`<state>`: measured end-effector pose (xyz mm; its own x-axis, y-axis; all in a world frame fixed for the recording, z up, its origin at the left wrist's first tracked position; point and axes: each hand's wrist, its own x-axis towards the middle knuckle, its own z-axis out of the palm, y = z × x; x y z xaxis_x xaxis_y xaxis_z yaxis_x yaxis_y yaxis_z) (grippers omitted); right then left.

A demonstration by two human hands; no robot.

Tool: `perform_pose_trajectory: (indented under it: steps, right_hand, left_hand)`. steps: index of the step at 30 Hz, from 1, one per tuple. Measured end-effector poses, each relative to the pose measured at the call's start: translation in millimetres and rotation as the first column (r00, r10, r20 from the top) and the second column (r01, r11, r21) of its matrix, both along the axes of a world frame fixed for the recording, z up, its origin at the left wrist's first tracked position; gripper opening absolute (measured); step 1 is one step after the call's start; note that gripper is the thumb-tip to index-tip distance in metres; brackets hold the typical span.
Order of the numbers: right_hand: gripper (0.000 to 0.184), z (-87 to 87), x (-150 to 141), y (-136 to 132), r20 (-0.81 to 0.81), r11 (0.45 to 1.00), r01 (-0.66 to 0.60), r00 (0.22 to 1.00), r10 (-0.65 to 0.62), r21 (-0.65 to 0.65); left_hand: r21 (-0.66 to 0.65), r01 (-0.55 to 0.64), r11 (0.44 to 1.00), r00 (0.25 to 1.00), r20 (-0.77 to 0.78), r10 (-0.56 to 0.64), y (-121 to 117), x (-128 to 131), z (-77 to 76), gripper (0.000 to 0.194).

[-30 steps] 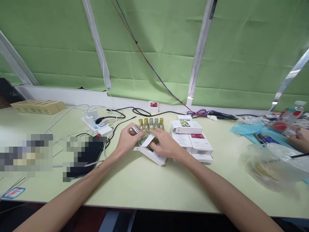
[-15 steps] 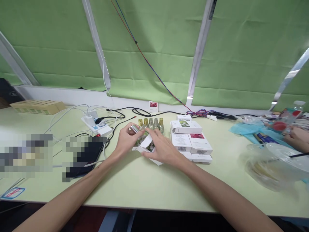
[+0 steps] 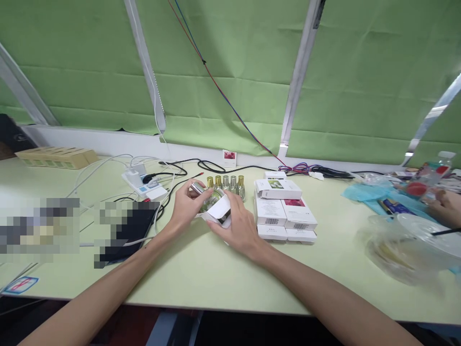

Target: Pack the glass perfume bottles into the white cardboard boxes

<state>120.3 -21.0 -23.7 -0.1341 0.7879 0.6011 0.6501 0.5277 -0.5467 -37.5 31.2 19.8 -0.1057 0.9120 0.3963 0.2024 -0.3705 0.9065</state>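
My left hand (image 3: 188, 204) is closed around a small glass perfume bottle (image 3: 212, 200) with a silver cap, tilted, its cap pointing up and left. Its lower end is at the opened end of a white carton (image 3: 219, 208); how far inside it sits is hard to see. Around that carton, my right hand (image 3: 242, 223) is closed, thumb below and fingers over the far side. Just beyond my hands stands a row of several similar bottles (image 3: 225, 183) with gold or silver caps. To the right, white cartons (image 3: 270, 211) with flower pictures are stacked, one lying askew on top.
At left are a power strip (image 3: 144, 185), tangled cables and a dark device (image 3: 131, 230), partly pixelated. A yellow slotted box (image 3: 55, 158) sits farther back. On the right lie a clear plastic container (image 3: 428, 235), blue plastic (image 3: 363, 193) and another person's hand (image 3: 446, 209).
The right hand and carton have shifted and turned slightly, so more of the bottle's glass body shows. The left hand still grips the bottle.
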Motion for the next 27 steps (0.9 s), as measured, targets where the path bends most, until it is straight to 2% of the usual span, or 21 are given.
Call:
perform_pose_trajectory:
  steps: [6,12,18,27]
  right_hand:
    - [0.077,-3.1,-2.5,-2.1,-0.027,1.000,0.008,1.000,-0.008,0.002]
    - [0.072,-5.2,-3.8,-1.4,-0.047,0.999,0.025,0.999,-0.024,0.021]
    - [0.067,-5.1,-4.0,-1.8,-0.059,0.999,0.027,0.998,-0.025,0.021]
    - [0.064,-2.6,-3.1,-1.3,-0.059,1.000,0.025,0.998,-0.025,-0.001]
  left_hand:
    - [0.017,0.041,0.999,0.998,-0.055,-0.040,-1.0,1.2,0.8,0.032]
    - [-0.019,0.076,0.997,0.994,-0.083,-0.077,0.1,1.5,1.8,0.032]
    - [-0.063,0.168,0.984,0.973,-0.151,-0.175,1.5,3.1,-1.1,0.032]
    - [-0.082,0.159,0.984,0.975,-0.146,-0.170,-2.2,6.0,0.9,0.033]
